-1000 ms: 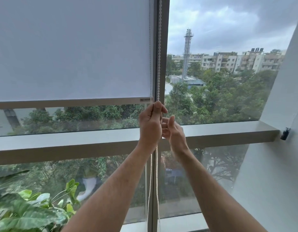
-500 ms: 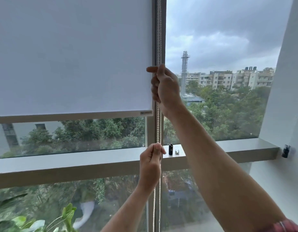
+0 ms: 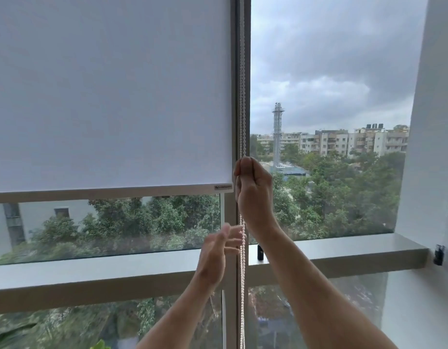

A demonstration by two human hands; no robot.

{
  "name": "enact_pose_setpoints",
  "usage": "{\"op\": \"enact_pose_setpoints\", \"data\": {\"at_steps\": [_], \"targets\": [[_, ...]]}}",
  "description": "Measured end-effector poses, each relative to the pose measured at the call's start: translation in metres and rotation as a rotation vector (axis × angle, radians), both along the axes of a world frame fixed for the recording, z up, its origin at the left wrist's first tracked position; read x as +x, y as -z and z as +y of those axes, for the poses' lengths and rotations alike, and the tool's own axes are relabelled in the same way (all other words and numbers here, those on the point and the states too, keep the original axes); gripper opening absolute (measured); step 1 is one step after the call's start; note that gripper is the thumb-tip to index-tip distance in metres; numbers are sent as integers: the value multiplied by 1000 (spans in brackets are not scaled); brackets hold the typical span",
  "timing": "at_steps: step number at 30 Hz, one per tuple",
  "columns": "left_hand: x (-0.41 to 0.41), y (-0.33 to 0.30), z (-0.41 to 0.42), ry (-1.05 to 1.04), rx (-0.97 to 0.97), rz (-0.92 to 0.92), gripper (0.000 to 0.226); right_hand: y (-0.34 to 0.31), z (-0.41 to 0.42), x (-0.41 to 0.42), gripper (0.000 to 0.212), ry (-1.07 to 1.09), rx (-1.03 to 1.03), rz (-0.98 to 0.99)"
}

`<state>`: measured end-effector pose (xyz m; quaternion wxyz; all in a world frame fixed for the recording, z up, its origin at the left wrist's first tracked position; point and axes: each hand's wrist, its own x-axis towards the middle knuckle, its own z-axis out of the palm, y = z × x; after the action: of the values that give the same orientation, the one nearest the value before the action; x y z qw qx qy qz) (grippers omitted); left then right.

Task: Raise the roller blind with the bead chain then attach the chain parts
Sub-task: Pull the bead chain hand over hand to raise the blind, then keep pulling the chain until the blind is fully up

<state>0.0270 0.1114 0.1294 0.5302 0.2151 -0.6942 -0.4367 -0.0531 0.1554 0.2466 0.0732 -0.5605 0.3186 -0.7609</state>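
Roller blind (image 3: 109, 96): matte pale fabric, flat bottom bar, covering the left pane's upper part; bead chain (image 3: 242, 248) (small round white beads) hanging along the mullion; right hand (image 3: 254, 195) pinching it; left hand (image 3: 215, 255) spread, fingers beside chain.

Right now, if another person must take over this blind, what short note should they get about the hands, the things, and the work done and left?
Right hand: fingers closed on the bead chain, level with the blind's bottom bar.
Left hand: open, blurred, just left of the chain below, holding nothing.
Roller blind: partly raised; its bottom bar hangs above the sill.
A small black part stands on the sill behind the right wrist.
Left: pull the blind higher, then attach the chain parts.
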Motion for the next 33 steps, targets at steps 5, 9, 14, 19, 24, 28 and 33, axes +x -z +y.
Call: {"op": "enact_pose_setpoints", "data": {"at_steps": [5, 9, 14, 19, 24, 28, 33], "targets": [[2, -81, -1, 0, -90, 205, 47, 27, 0, 2, 38, 29, 2, 6], [3, -140, 4, 1, -168, 193, 35, 61, -6, 6, 37, 37, 65, 10], [-8, -180, 18, 168, -73, 224, 36, 86, -6, 6, 36, 25, 81, 10], [-24, -179, 32, 92, -92, 369, 43, 81, -7, 2, 38, -94, 151, -12], [-27, -176, 39, 16, -179, 411, 42, 40, -5, -21, 63, -324, 232, -83], [-27, -157, 35, -22, -201, 381, 43, -19, -8, -29, 70, -241, 198, -94], [-24, -121, 31, -28, -181, 354, 41, -84, -4, -16, 45, -301, 139, -78]]}}
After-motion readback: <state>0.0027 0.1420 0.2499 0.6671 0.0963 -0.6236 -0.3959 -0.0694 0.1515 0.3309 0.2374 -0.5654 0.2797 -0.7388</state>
